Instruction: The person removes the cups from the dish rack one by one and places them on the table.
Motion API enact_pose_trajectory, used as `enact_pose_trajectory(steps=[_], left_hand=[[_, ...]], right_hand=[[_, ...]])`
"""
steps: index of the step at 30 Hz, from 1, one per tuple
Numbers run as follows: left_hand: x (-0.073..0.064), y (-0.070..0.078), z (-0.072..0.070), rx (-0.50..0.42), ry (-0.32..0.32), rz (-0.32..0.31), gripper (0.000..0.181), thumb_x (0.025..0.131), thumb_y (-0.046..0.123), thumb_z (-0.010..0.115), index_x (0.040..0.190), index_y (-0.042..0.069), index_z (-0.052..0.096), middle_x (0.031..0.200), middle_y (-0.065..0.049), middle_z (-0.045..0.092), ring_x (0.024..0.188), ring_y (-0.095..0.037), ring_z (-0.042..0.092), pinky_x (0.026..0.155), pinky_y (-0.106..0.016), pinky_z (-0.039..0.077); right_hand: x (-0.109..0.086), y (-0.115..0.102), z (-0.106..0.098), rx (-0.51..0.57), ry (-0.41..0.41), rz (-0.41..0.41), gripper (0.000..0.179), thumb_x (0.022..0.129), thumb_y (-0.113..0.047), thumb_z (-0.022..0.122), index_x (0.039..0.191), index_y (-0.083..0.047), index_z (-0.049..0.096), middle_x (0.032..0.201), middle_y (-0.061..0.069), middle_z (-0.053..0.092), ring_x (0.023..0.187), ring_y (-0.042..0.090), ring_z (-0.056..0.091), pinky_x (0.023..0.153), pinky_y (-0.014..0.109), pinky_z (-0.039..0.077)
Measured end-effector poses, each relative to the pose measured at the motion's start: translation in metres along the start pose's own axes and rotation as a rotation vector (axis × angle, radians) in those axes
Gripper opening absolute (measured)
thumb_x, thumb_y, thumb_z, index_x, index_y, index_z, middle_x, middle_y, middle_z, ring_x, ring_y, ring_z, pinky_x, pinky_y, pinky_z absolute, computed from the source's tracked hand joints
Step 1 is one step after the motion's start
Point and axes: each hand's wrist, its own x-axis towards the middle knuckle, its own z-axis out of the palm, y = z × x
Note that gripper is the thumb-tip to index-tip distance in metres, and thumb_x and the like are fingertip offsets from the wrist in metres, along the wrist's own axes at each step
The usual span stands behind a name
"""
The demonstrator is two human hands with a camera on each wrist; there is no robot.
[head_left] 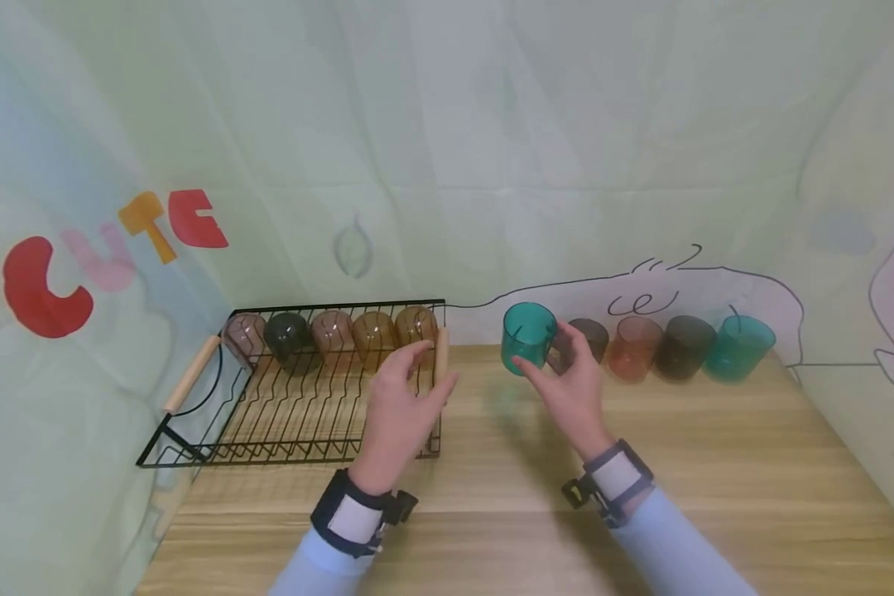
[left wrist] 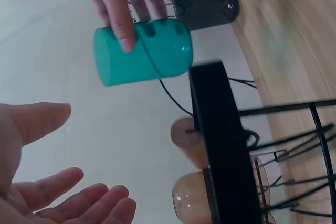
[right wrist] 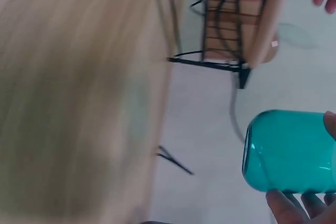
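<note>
My right hand [head_left: 572, 396] grips a teal see-through cup [head_left: 527, 335] by its sides, thumb on one side and fingers round the other. The cup is upright with its mouth up, held above the table just right of the rack; the left wrist view shows the same cup [left wrist: 142, 53] apart from the rack. My left hand [head_left: 402, 410] hovers over the right end of the black wire rack [head_left: 320, 451], thumb and fingers spread, holding nothing. Below its fingertips stands an amber cup [head_left: 415, 327], upside down in the rack's back row.
More upside-down cups fill the rack's back row: a pink one [head_left: 244, 335], a dark grey one [head_left: 289, 335], another pink one and another amber one. Wooden handles [head_left: 194, 374] rise at the rack's ends. At right stand a reddish cup [head_left: 635, 349], dark cups [head_left: 685, 348] and a teal cup [head_left: 741, 348].
</note>
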Motion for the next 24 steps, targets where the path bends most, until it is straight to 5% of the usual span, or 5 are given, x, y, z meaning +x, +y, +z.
enact_pose_trajectory(steps=[11,24], left_hand=[[-0.002,-0.017,-0.011,0.06,0.023,-0.014,0.052,0.079,0.037,0.073,0.122,0.013,0.057,0.117,-0.003,0.058,0.108,-0.017,0.053,0.085,-0.033,0.046],[-0.004,-0.025,-0.015,0.086,-0.02,-0.073,0.053,0.08,0.042,0.071,0.122,0.013,0.057,0.118,-0.002,0.057,0.11,-0.015,0.051,0.088,-0.036,0.044]], right_hand=[[-0.003,0.038,0.017,-0.112,0.037,0.162,0.078,0.071,-0.036,0.08,0.135,-0.013,0.042,0.134,0.004,0.046,0.119,0.019,0.046,0.09,0.033,0.044],[0.0,0.059,0.027,-0.271,0.052,0.207,0.076,0.072,-0.032,0.08,0.134,-0.01,0.042,0.133,0.009,0.049,0.119,0.024,0.046,0.097,0.041,0.038]])
